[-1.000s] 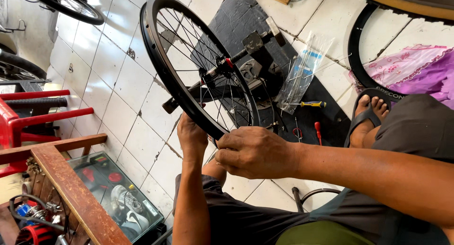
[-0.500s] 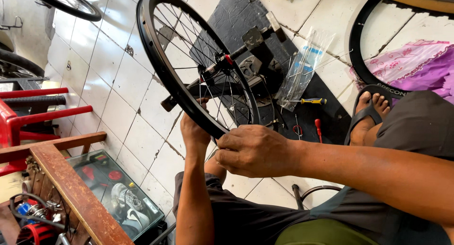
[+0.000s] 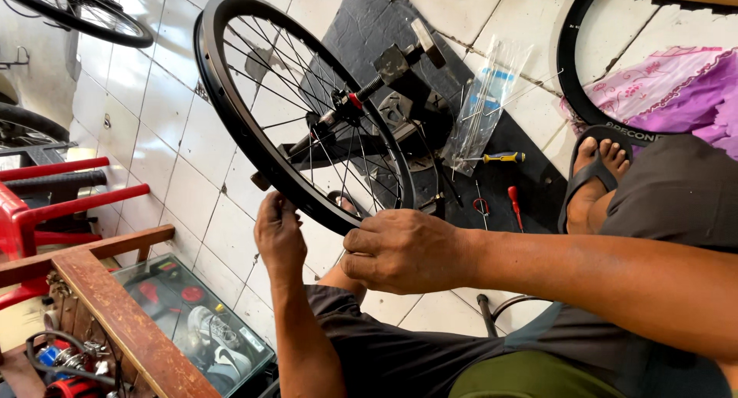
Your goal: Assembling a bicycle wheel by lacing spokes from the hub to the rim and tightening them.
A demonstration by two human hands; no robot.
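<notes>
Both hands meet at the lower edge of a black spoked bicycle wheel (image 3: 296, 110), which stands tilted in a dark truing stand (image 3: 400, 83) over the white tiled floor (image 3: 192, 144). The left hand (image 3: 280, 233) reaches up from below with its fingers (image 3: 269, 206) curled against the rim's underside, gripping it. The right hand (image 3: 403, 252) lies just beside it, its fingers (image 3: 361, 248) folded shut and pressed to the rim where the spokes end; whether anything small sits inside that closed hand cannot be told. Beneath the stand lies a dark mat (image 3: 369, 14), and on it a clear plastic bag of spokes (image 3: 484, 98), a yellow-handled screwdriver (image 3: 500, 157) and a red-handled tool (image 3: 513, 202). A bare foot in a dark sandal (image 3: 596, 175) rests at the mat's right edge, near a bare black rim (image 3: 573, 83) and a purple cloth (image 3: 676, 91). At lower left a wooden-framed glass case (image 3: 115, 306) stands beside a red plastic chair (image 3: 46, 206)
</notes>
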